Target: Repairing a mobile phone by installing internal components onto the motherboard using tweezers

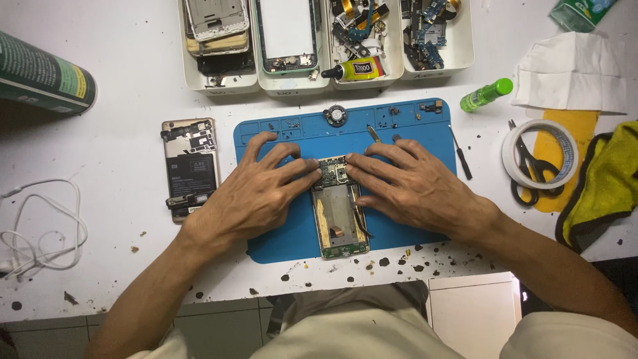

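An opened phone frame (339, 223) lies lengthwise on a blue work mat (399, 129), its green circuit board (334, 174) at the far end. My left hand (256, 193) rests on the mat left of the phone, fingertips pressing the board's left edge. My right hand (412, 186) lies to the right, fingers touching the board's right side. A thin tool, perhaps tweezers (362, 223), sticks out under my right hand along the frame. Neither hand closes around anything that I can see.
A second opened phone (191, 166) lies left of the mat. White bins (226, 83) with phone parts line the back. A small screwdriver (460, 153), tape roll (539, 154) with scissors (528, 169), green bottle (486, 95), yellow cloth (601, 183) and tissue sit right; a white cable (40, 233) left.
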